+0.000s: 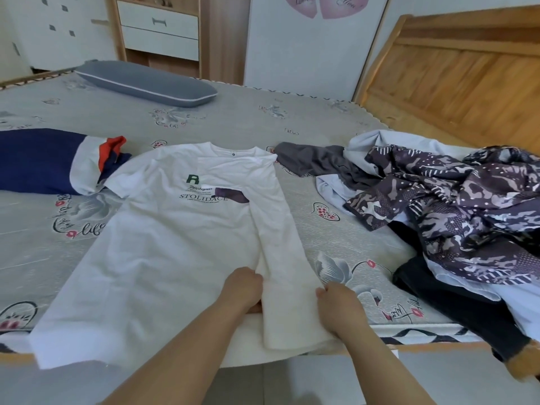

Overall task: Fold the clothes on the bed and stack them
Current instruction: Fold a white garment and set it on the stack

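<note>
While the left hand [244, 287] and right hand [336, 305] pinch either edge of its folded-in right panel, the white T-shirt [163, 244] lies flat on the bed [336, 238]; its left side likely must be folded next. Unfolded clothes [438, 194] are heaped to the right.

Bed [292, 121] with grey flowered sheet. White shirt [163, 247] spread flat at near edge, hem overhanging. Folded navy garment [43, 160] at left edge. Grey pillow [146, 83] at far edge. Loose clothes pile [438, 200] near right edge.
</note>
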